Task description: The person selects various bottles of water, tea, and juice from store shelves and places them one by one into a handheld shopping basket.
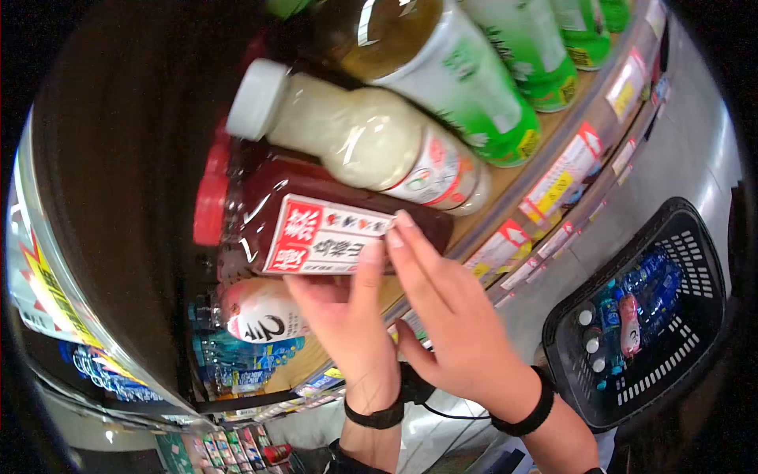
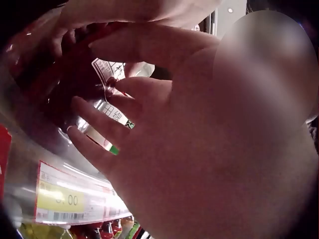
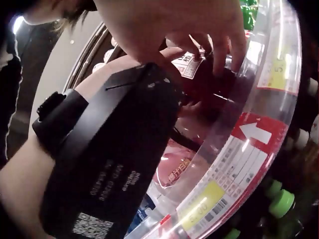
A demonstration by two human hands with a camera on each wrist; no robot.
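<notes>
A bottle of dark red drink [image 1: 260,178] with a red cap and a white-and-red label lies tilted at the shelf front in the head view. My left hand [image 1: 343,324] grips it, thumb across the label and fingers beneath. The left wrist view shows the left hand [image 2: 199,114] large, its fingers along the dark bottle. From the right, my right hand [image 1: 458,324] lays its straight fingertips on the label's end near the bottle's base, thumb apart. In the right wrist view, the right hand's fingers [image 3: 219,55] reach down over the bottle's label [image 3: 188,65].
A milky bottle [image 1: 363,142] with a white cap lies alongside, then green-labelled bottles [image 1: 482,103]. On the other side stands a pink bottle [image 1: 253,308]. Price tags [image 1: 560,178] line the shelf edge. A black basket [image 1: 564,316] holding several bottles sits on the floor at right.
</notes>
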